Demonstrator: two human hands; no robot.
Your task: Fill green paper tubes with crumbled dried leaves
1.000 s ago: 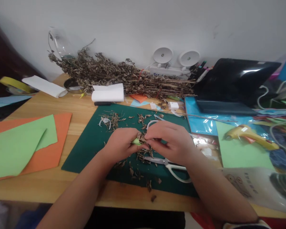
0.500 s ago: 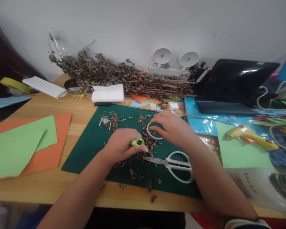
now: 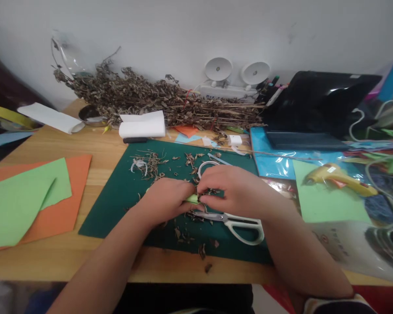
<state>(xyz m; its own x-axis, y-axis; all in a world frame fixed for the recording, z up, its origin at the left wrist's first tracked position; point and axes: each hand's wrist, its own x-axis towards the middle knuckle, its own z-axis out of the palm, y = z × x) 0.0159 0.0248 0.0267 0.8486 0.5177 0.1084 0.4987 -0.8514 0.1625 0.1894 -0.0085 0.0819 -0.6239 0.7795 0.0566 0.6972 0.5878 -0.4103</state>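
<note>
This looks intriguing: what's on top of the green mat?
On the mat: dry leaves, stems, a white strip, scissors and a white ring. The right hand hides part of the ring and scissors; anything beneath it or the left hand can't be seen.

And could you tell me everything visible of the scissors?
The scissors have grey, metal-looking blades, apparently closed, and white, plastic-looking handles. They lie flat on the green mat, tips pointing left among dried leaf bits. The lower handle loop is mostly visible; the right hand hides much of the upper one.
</note>
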